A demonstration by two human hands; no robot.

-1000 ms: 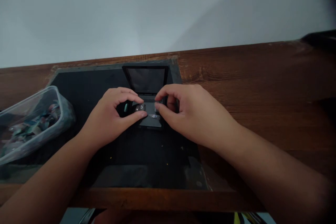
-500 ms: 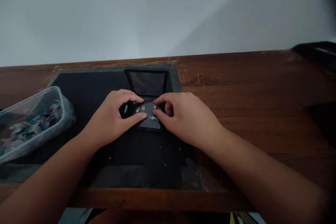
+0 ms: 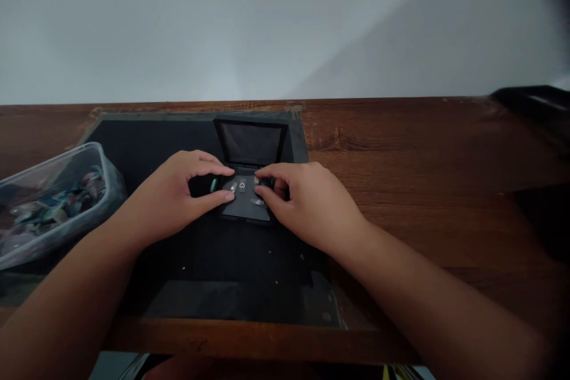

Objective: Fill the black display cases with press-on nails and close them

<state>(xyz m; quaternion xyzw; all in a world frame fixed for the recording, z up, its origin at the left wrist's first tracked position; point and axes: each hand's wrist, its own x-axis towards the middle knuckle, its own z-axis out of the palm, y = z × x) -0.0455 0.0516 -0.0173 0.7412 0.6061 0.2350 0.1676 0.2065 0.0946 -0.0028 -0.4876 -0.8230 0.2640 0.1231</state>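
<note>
A small black hinged case [image 3: 244, 209] lies open on the dark mat, its lid [image 3: 252, 142] tilted up at the back. Several tiny pieces sit in its base, among them a white heart-marked piece [image 3: 242, 186] and a clear shiny piece [image 3: 257, 202]. My left hand [image 3: 187, 187] rests at the case's left side, thumb and forefinger apart, near another small shiny piece [image 3: 234, 188]. At the right side, my right hand [image 3: 307, 193] has thumb and forefinger tips close together around a tiny item, too small to name.
A clear plastic tub [image 3: 104, 181] full of mixed small pieces stands on the left. Beside the case lies a small green object [image 3: 214, 184]. Tiny specks dot the dark mat [image 3: 222, 279] on the wooden table [image 3: 423, 160]. A black object [image 3: 534, 98] is at the far right.
My left hand has drawn left, uncovering more of the case's base. My right fingertips have shifted slightly left over the case, still close together. The view has moved a little.
</note>
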